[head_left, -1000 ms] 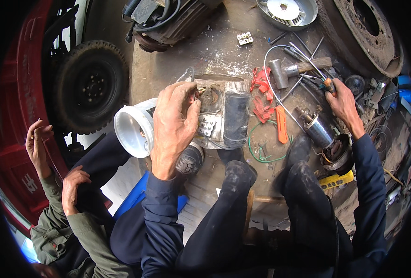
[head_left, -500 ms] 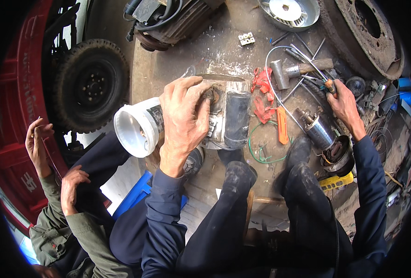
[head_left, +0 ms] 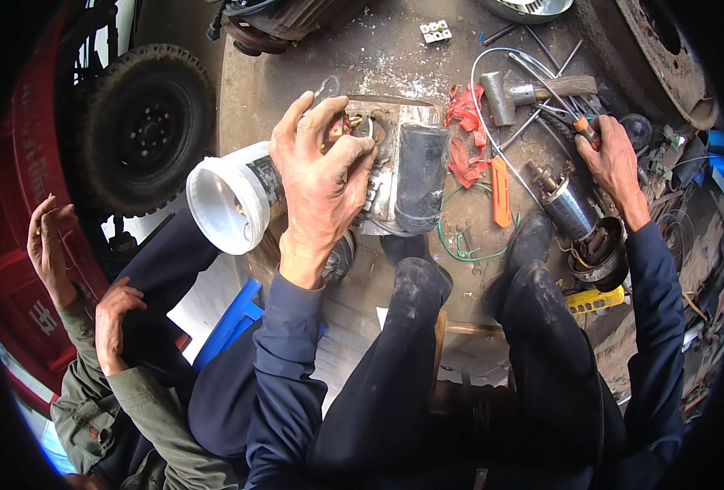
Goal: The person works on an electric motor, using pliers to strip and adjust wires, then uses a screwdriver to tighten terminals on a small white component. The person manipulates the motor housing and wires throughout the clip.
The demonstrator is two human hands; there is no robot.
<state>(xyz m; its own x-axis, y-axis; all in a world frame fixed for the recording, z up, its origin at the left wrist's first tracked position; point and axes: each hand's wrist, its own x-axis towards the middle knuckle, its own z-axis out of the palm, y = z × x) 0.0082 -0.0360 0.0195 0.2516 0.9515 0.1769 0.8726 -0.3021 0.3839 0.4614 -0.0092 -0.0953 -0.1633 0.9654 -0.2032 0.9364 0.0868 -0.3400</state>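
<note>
My left hand (head_left: pixel 321 180) hovers over a worn grey-white metal housing (head_left: pixel 385 184), its thumb and fingers apart. Small red and white parts show in the gap between them; I cannot tell whether they are touched. A black cylinder (head_left: pixel 423 167) lies along the housing's right side. Left of that hand, a white plastic bucket (head_left: pixel 207 204) is tilted with its mouth toward the left. Far to the right, my right hand (head_left: pixel 611 167) is closed round the orange-and-black handle of a screwdriver (head_left: pixel 584 129), among the tools on the worktop.
A hammer (head_left: pixel 533 91), red scraps (head_left: pixel 468 159), an orange cutter (head_left: pixel 500 192) and a metal cylinder (head_left: pixel 568 211) lie between my hands. A white connector block (head_left: pixel 435 32) and motor (head_left: pixel 276 20) are farther off. At left, another person's hands (head_left: pixel 117 318) are near a tyre (head_left: pixel 146 131).
My left hand's fingers have spread away from the thumb above the housing. The right hand still holds the screwdriver. The whole view has shifted, so the worktop sits higher in the picture.
</note>
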